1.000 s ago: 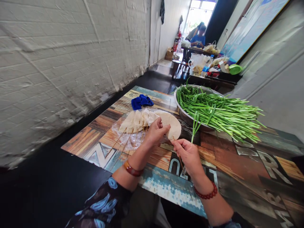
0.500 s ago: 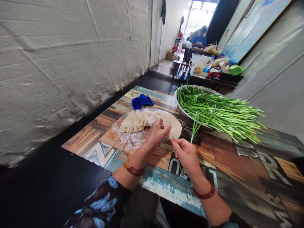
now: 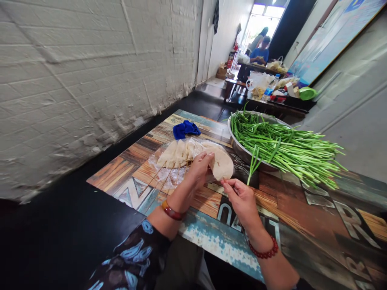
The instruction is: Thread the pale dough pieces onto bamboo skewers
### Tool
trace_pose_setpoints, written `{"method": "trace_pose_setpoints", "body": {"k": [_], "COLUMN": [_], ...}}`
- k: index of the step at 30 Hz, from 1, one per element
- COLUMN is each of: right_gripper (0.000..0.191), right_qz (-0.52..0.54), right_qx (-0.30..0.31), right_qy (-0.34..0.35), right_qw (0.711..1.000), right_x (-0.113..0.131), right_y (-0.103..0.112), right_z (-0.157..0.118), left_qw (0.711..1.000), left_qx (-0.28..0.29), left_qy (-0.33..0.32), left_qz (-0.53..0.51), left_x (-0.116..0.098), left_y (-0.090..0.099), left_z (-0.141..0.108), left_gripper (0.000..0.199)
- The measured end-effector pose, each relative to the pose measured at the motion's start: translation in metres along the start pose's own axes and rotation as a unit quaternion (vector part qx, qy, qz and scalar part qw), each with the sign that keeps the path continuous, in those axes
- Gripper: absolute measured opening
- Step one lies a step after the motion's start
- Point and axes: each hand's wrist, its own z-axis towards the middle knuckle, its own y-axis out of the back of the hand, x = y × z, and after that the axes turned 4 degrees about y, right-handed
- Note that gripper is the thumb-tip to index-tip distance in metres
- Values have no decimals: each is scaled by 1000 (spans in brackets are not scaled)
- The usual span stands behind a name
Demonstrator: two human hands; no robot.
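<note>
My left hand [image 3: 201,167] is closed, with thumb and fingers pinching a flat, pale, rounded sheet of food [image 3: 223,165]; its exact kind is unclear. My right hand [image 3: 242,195] pinches at the sheet's lower edge on a thin wooden skewer, mostly hidden by the fingers now. Left of the sheet, several folded pale pieces [image 3: 173,154] on skewers [image 3: 155,177] lie on clear plastic wrap [image 3: 172,175]. A few green chive stalks [image 3: 253,165] stick up just behind my right hand.
A metal bowl [image 3: 234,139] heaped with long green chives [image 3: 287,147] stands at the right on the patterned table [image 3: 208,203]. Loose skewers [image 3: 284,217] lie beside my right hand. A blue cloth [image 3: 186,129] sits further back. Two people are by another table in the background.
The sheet has tilted up between my hands, and my left fingers now overlap its left edge. The skewer's lower length, visible below my right hand before, is now hard to see. The view shifted slightly.
</note>
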Motion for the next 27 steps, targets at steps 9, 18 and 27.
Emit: {"method": "trace_pose_setpoints", "body": {"k": [9,18,27], "right_gripper": [30,28,31], "right_qz": [-21,-12,-18], "right_qx": [10,-2,-3], "right_qy": [0,12,4], "right_qw": [1000,1000,1000], "right_x": [-3,-8,-12], "right_y": [2,2,2], "right_z": [0,1,2], "left_qw": [1000,997,997], "left_qx": [-3,-8,8], "left_qy": [-7,74,77], "left_qz": [16,-33,-26], "left_x": [5,0,-1], "left_y": [6,7,7], "left_z": [5,1,2], "left_gripper": [28,17,17]}}
